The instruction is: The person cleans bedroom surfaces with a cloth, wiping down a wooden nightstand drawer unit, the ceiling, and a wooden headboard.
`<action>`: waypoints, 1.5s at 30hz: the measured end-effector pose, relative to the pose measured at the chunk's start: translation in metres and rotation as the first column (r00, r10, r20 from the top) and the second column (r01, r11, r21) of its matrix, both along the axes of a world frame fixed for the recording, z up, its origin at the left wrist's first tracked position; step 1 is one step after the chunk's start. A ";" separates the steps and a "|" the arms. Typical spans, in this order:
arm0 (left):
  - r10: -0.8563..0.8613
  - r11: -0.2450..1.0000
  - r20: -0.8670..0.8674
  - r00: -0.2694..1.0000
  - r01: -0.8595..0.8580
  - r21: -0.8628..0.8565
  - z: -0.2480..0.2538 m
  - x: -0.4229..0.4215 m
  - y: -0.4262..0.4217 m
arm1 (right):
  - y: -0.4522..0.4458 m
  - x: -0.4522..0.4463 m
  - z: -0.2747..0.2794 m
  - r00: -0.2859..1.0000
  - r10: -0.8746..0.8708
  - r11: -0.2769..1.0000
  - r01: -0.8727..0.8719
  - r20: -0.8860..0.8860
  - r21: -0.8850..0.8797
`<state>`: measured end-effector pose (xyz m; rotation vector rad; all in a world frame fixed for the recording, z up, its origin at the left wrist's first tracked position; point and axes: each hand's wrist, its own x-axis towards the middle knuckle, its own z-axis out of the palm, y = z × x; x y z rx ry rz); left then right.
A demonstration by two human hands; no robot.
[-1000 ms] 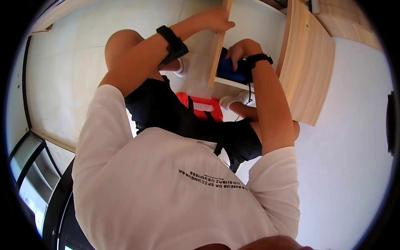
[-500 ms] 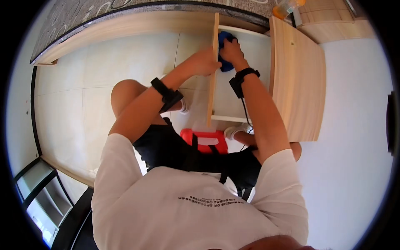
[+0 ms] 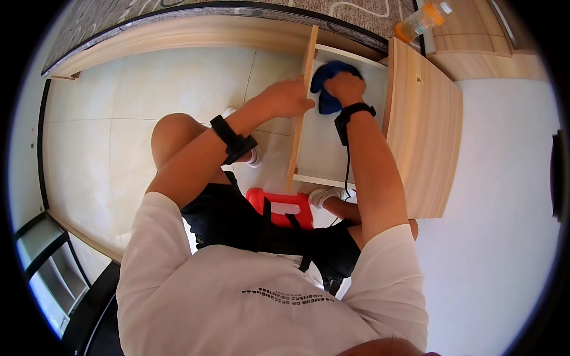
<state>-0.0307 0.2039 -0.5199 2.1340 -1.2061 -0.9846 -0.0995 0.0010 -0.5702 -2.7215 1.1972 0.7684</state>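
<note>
A blue cloth (image 3: 323,72) lies bunched on the white floor of a pulled-out wooden drawer (image 3: 323,151). My right hand (image 3: 346,88) is closed on the cloth and presses it down inside the drawer, towards the far end. Just left of it, my left hand (image 3: 288,99) grips the drawer's front panel (image 3: 300,127) with the thumb over the top edge. The fingers on the panel's outer side are partly hidden. Black bands with small devices circle both wrists, and a cable runs from the right one.
The drawer's wooden cabinet (image 3: 424,130) stands to the right, against a white wall. A bottle of orange liquid (image 3: 423,22) is at the upper right. Below the drawer, between my feet, sits a red plastic object (image 3: 279,207). Pale floor tiles (image 3: 172,89) extend left.
My right hand has moved the blue cloth right and slightly nearer to me, away from the front panel. My left hand stays on the panel. The view has shifted slightly.
</note>
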 end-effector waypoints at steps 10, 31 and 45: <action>-0.023 1.000 0.053 0.998 0.023 0.011 -0.008 0.002 -0.001 | 0.032 -0.016 -0.014 0.952 0.260 0.966 -0.257 -0.161 0.044; 0.027 1.000 -0.021 0.999 -0.027 0.016 -0.001 -0.002 0.002 | 0.040 -0.009 -0.045 0.932 0.364 0.888 -0.343 0.010 -0.308; -0.020 1.000 0.058 0.998 0.021 -0.012 -0.010 0.001 0.001 | 0.039 -0.010 -0.059 0.998 0.068 0.933 -0.065 -0.003 -0.353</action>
